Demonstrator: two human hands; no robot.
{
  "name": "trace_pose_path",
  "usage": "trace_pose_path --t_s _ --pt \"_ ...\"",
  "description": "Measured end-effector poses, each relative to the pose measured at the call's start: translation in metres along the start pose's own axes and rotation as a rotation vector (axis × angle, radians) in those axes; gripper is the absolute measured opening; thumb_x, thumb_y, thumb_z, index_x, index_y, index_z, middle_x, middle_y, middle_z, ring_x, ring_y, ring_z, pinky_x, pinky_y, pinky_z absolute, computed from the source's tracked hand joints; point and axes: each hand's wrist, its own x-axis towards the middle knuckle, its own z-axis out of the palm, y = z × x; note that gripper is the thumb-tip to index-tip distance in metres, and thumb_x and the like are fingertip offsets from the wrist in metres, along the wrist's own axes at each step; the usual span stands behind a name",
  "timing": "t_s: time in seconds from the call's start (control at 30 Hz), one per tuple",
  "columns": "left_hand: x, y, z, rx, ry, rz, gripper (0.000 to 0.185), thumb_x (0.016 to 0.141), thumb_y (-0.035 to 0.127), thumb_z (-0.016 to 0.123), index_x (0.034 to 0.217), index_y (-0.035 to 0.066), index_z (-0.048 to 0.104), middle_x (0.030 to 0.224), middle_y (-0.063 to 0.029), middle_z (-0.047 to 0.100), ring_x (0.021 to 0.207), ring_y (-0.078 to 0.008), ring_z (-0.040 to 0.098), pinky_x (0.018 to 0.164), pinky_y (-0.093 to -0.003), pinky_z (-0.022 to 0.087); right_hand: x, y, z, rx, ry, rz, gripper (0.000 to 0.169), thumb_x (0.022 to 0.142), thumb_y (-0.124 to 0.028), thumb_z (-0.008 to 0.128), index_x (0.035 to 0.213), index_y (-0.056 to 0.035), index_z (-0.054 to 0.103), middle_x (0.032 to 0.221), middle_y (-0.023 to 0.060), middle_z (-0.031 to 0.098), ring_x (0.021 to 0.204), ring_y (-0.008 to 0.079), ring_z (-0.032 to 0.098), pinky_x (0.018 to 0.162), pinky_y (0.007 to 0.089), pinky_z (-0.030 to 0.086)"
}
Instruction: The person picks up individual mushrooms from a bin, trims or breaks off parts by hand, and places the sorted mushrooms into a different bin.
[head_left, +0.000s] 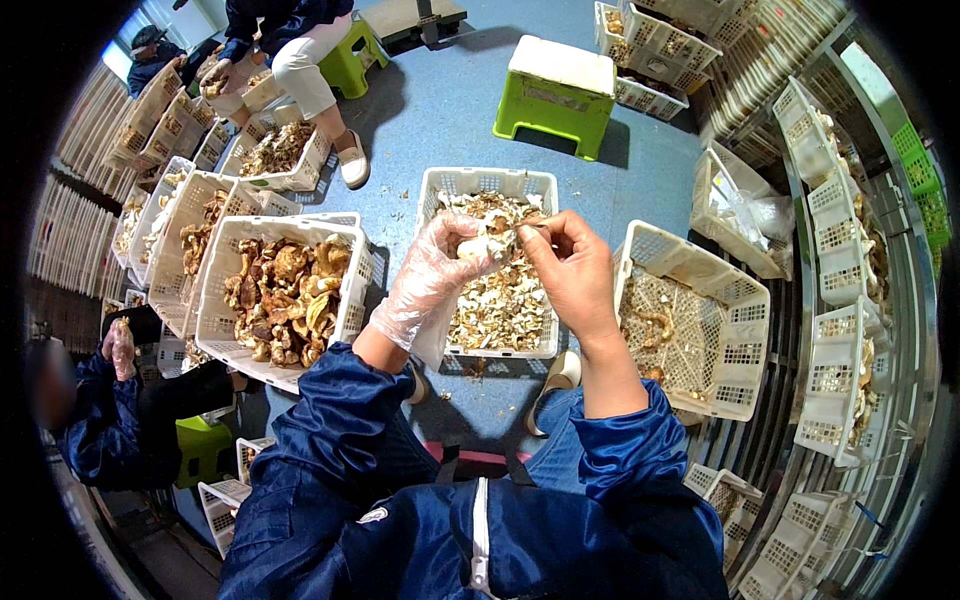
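My left hand, in a thin clear plastic glove, holds a pale mushroom above a white plastic crate filled with whitish mushroom trimmings. My bare right hand meets it from the right, thumb and index finger pinched on a small dark thing at the mushroom's edge, too small to make out; it may be a blade or a scrap. Left of my hands, a white crate is heaped with brown mushrooms. To the right, another white crate has a few brown mushroom pieces at its bottom.
A green step stool with a pale top stands ahead. At the upper left a seated person works over a crate of trimmings; another person sits at the lower left. Stacked crates and a metal rack of crates line the right.
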Motion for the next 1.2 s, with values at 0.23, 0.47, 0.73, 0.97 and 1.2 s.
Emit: trace_pose_path --t_s 0.23,0.47,0.73,0.97,1.2 --pt "-0.006 0.010 0.006 -0.117 -0.063 -0.037 0.042 0.087 0.003 0.083 0.121 0.011 0.059 0.122 -0.0051 0.065 0.119 -0.0199 0.064 0.103 -0.0401 0.057 0.007 0.010 -0.008 -0.148 0.080 -0.080 0.013 0.097 -0.014 0.076 0.097 -0.0018 0.071 0.092 0.0065 0.078 0.082 0.0098 0.071 0.076 0.0288 0.056" --pt "0.000 0.007 -0.014 0.288 -0.007 0.056 0.040 0.087 0.000 0.080 0.121 0.009 0.060 0.118 -0.0031 0.065 0.115 -0.0166 0.065 0.098 -0.0340 0.057 0.003 0.000 -0.007 -0.161 -0.090 -0.114 0.008 0.097 -0.009 0.075 0.099 -0.0018 0.072 0.111 0.0097 0.078 0.104 0.0137 0.070 0.094 0.0301 0.054" --pt "0.000 0.010 -0.005 0.785 0.083 0.202 0.031 0.087 -0.006 0.077 0.113 0.004 0.063 0.105 -0.0036 0.069 0.099 -0.0127 0.069 0.089 -0.0291 0.057 -0.001 0.001 -0.005 -0.163 -0.172 -0.179 0.014 0.091 -0.012 0.080 0.100 -0.0025 0.074 0.093 0.0089 0.075 0.082 0.0168 0.070 0.074 0.0311 0.055" --pt "0.000 0.008 -0.003 0.758 0.069 0.202 0.030 0.085 -0.009 0.077 0.109 0.005 0.065 0.103 -0.0046 0.071 0.098 -0.0135 0.071 0.086 -0.0300 0.058 -0.003 0.001 -0.005 -0.144 -0.175 -0.087 0.013 0.095 -0.013 0.077 0.100 -0.0025 0.074 0.082 0.0049 0.073 0.072 0.0084 0.062 0.066 0.0276 0.051" --pt "0.001 0.011 -0.004 0.854 0.044 0.257 0.029 0.086 -0.010 0.076 0.110 0.005 0.065 0.105 -0.0055 0.071 0.099 -0.0135 0.072 0.087 -0.0296 0.059 -0.005 0.001 0.000 -0.198 -0.159 -0.239 0.014 0.095 -0.015 0.076 0.099 -0.0022 0.072 0.081 0.0069 0.072 0.071 0.0104 0.064 0.067 0.0292 0.053"
